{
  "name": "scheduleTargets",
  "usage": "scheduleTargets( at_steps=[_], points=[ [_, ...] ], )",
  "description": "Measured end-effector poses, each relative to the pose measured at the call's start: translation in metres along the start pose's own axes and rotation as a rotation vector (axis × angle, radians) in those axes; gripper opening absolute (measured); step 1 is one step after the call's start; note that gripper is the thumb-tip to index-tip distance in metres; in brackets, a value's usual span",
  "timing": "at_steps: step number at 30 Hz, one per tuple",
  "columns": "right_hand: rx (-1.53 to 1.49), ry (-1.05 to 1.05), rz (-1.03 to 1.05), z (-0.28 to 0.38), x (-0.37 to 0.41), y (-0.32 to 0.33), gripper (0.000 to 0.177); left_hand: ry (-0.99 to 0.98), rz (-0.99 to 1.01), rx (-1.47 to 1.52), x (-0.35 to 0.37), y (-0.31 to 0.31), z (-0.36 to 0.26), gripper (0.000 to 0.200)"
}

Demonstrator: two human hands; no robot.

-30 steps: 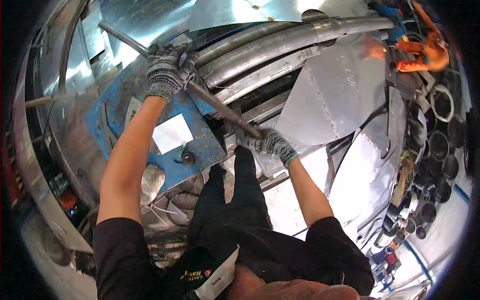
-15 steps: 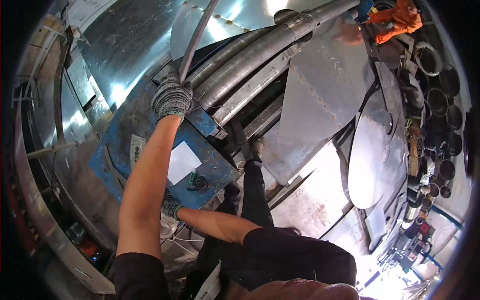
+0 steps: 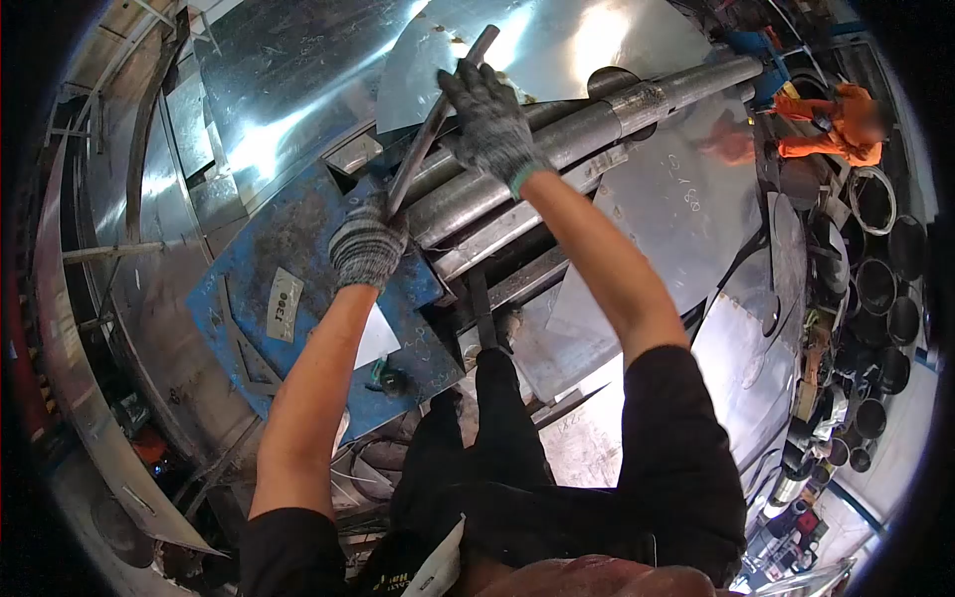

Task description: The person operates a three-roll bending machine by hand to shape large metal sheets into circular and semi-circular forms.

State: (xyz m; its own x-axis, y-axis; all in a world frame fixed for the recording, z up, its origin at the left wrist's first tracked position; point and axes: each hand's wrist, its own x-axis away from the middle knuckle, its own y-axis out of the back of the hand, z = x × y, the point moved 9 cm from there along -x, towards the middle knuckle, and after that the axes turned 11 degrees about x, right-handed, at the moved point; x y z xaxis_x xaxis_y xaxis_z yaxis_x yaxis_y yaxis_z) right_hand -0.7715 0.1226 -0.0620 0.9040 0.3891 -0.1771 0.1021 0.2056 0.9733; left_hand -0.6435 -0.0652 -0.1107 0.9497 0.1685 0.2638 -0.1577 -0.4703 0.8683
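My left hand, in a grey knit glove, is closed around the lower end of a long steel bar. The bar slants up and away to the right, over the blue metal plate's far edge. Gloved too, my right hand lies across the bar's upper part with its fingers stretched out and apart, the fingertips reaching past the bar. Thick steel pipes lie just beneath and to the right of both hands. Under my left forearm is the blue plate, with a white paper sheet on it.
A tag with digits, a metal set square and a small dark-and-green object sit on the blue plate. Large steel sheets spread to the right. A person in orange is at the far right, near stacked round pipes.
My right hand has come up from beside the blue plate to the steel bar. The bar, in my left hand, now tilts further right. The view has shifted slightly.
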Motion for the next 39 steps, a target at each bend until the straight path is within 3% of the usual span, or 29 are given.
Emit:
scheduleTargets(
  at_steps=[1,3,4,6,10,15,17,19,21,22,23,25,27,29,30,31,33,36,37,39],
  points=[
    [-0.002,0.001,0.001,-0.01,-0.024,-0.009,0.082,0.012,-0.01,0.021,0.001,0.001,-0.002,0.039],
    [0.404,0.209,0.188,-0.013,-0.061,-0.05,0.061,-0.029,-0.06,0.024,0.001,0.004,-0.005,0.04],
    [0.401,0.211,0.186,-0.015,-0.075,-0.046,0.061,0.008,-0.021,0.012,-0.001,0.001,-0.003,0.046],
    [0.571,0.25,0.436,-0.032,-0.093,-0.06,0.036,0.04,0.028,-0.02,-0.003,-0.006,0.001,0.054],
    [0.564,0.367,0.349,-0.067,-0.118,-0.078,0.018,0.018,0.017,-0.024,-0.005,-0.011,0.005,0.056],
    [0.423,0.367,0.421,-0.085,-0.133,-0.102,0.021,0.011,0.047,-0.007,-0.008,-0.014,-0.008,0.053],
    [0.405,0.323,0.167,-0.086,-0.119,-0.072,0.011,0.075,0.046,0.049,-0.002,-0.01,-0.015,0.054],
    [0.388,0.254,0.148,-0.1,-0.105,-0.066,0.012,0.029,0.079,-0.072,-0.002,-0.01,-0.025,0.055],
    [0.379,0.183,0.156,-0.123,-0.065,-0.061,0.013,-0.058,0.093,0.056,0.0,-0.017,-0.023,0.054],
    [0.35,0.131,0.159,-0.137,-0.034,-0.052,0.015,-0.057,0.14,0.286,0.005,-0.022,-0.022,0.053],
    [0.321,0.083,0.16,-0.148,-0.002,-0.045,0.017,-0.073,0.153,0.284,0.003,-0.026,-0.012,0.053],
    [0.266,-0.025,-0.111,-0.165,0.07,-0.037,0.02,-0.29,0.002,0.064,0.002,-0.021,-0.007,0.052],
    [0.191,-0.1,0.221,-0.169,0.141,-0.028,0.025,-0.33,0.03,-0.087,0.003,-0.017,-0.019,0.052],
    [0.041,-0.251,0.695,-0.158,0.228,-0.027,0.04,-0.311,0.052,-0.15,-0.003,-0.019,-0.004,0.058],
    [-0.02,-0.271,0.718,-0.141,0.269,-0.013,0.045,-0.129,0.054,-0.182,-0.015,-0.022,0.019,0.065],
    [-0.047,-0.236,0.685,-0.124,0.306,-0.022,0.052,-0.136,0.048,-0.188,-0.008,-0.018,0.01,0.065],
    [-0.226,-0.274,0.925,-0.072,0.386,-0.062,0.051,-0.152,-0.19,-0.224,0.014,0.007,-0.019,0.073],
    [-0.608,-0.332,1.092,0.017,0.471,-0.093,0.042,-0.149,-0.277,-0.298,0.011,0.0,-0.001,0.085],
    [-0.7,-0.351,1.1,0.049,0.492,-0.104,0.039,-0.126,-0.359,-0.317,0.016,0.003,-0.004,0.091],
    [-0.88,-0.312,0.985,0.113,0.52,-0.129,0.034,-0.036,-0.314,-0.32,0.02,0.006,-0.014,0.098]
  ],
)
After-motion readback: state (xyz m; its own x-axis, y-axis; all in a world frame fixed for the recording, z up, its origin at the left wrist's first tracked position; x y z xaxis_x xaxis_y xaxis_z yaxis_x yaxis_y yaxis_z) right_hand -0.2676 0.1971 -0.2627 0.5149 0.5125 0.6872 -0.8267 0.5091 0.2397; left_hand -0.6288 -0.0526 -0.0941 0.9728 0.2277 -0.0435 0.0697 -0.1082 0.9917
